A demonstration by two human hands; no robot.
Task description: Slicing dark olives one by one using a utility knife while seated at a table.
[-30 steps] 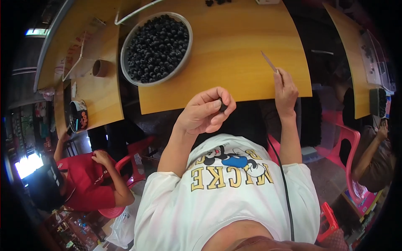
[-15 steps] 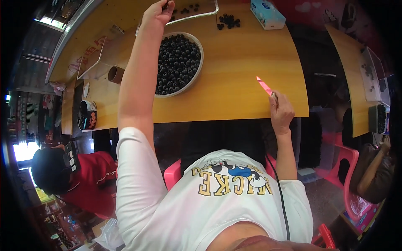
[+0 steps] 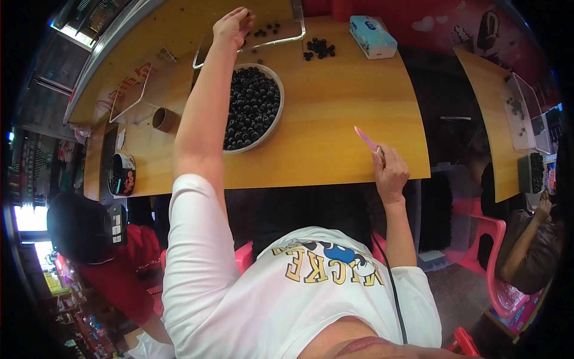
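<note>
Stretched far over the table, my left hand [image 3: 233,29] is closed above a clear tray [image 3: 276,42] with a pale rim. Something dark shows at its fingertips, too small to make out. A few small black balls [image 3: 267,30] lie in the tray. Below it stands a round white tub [image 3: 281,113] full of black balls [image 3: 254,105] with pale spots; my left forearm hides its left side. My right hand [image 3: 391,172] grips a small knife [image 3: 366,139] over the table's front right part, its pink blade pointing up and left.
Loose black balls [image 3: 320,49] lie right of the tray, near a blue tissue pack [image 3: 372,37]. Left of my arm are a brown cardboard tube [image 3: 162,119] and a black tub [image 3: 122,175]. A person in red [image 3: 113,269] is at the left, another person [image 3: 529,245] at the right.
My left hand has drawn slightly lower in view, remaining by the tray. My right hand with the knife has shifted left and down in view. The whole view has tilted a little.
</note>
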